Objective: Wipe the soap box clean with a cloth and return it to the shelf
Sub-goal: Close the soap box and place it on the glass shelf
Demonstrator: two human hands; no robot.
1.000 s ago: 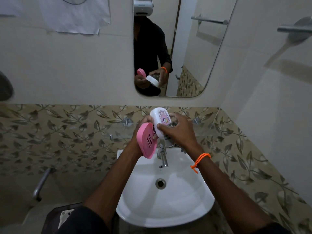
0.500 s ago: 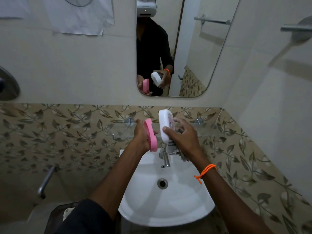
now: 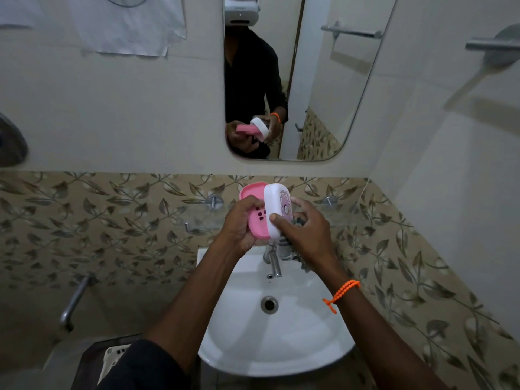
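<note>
Soap box held in two parts above the sink, in front of the glass shelf (image 3: 349, 212). Pink tray (image 3: 254, 218), slotted, is gripped by the left hand (image 3: 239, 223), fingers curled over its face and thumb side wrapped round its lower edge. White lid (image 3: 277, 211), with a printed pattern on its outer face, is held by the right hand (image 3: 306, 232); thumb is pressed on the lid's lower near edge, fingers are spread behind it. Lid and tray are set edge to edge, touching or nearly so; whether they are joined cannot be told. Both parts stand roughly upright, tilted a little.

Dark patterned cloth (image 3: 299, 220) is seen bunched under the right palm and fingers, partly hidden, with a bit hanging below the hand near the tap (image 3: 274, 263).

Orange cord band (image 3: 342, 294) is worn on the right wrist. White basin (image 3: 281, 342) lies directly below the hands, drain at centre. Leaf-patterned tiles run behind the shelf. Mirror (image 3: 323, 94) above reflects the hands with both box parts. Towel rail (image 3: 489, 45) is fixed on the right wall.
</note>
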